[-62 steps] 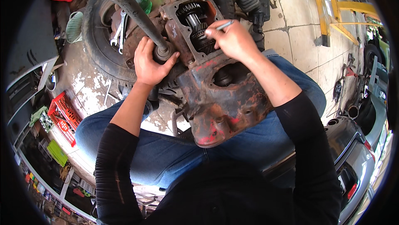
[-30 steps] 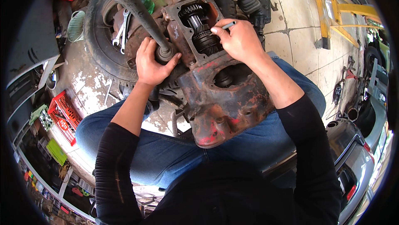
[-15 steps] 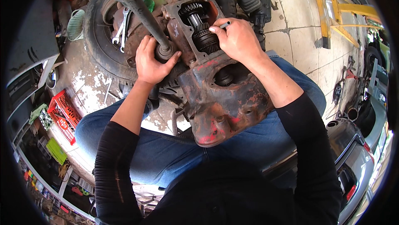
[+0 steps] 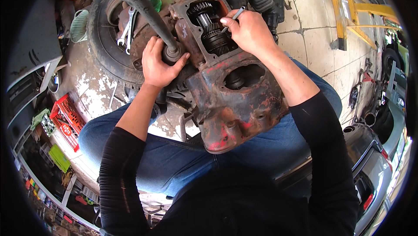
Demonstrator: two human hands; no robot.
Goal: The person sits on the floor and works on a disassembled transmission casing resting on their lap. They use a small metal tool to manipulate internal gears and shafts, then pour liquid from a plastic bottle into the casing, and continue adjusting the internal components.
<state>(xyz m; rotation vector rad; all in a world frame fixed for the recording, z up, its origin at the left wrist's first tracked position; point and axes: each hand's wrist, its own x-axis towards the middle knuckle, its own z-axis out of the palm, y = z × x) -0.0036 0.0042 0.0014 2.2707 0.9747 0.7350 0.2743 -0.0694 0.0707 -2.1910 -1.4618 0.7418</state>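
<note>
The person is wearing a snug black long-sleeved knit top, its sleeves pushed up so that they are ending partway along both forearms and leaving the wrists bare. The left hand and the right hand are going without gloves or rings. Faded blue denim trousers are covering both thighs, creasing softly.

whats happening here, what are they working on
A person sits over a rusty red gearbox housing with its top open, so the gears show. The left hand grips the base of a long dark shaft beside the opening. The right hand holds a thin metal tool at the gears. Wrenches lie on a tyre behind.
</note>
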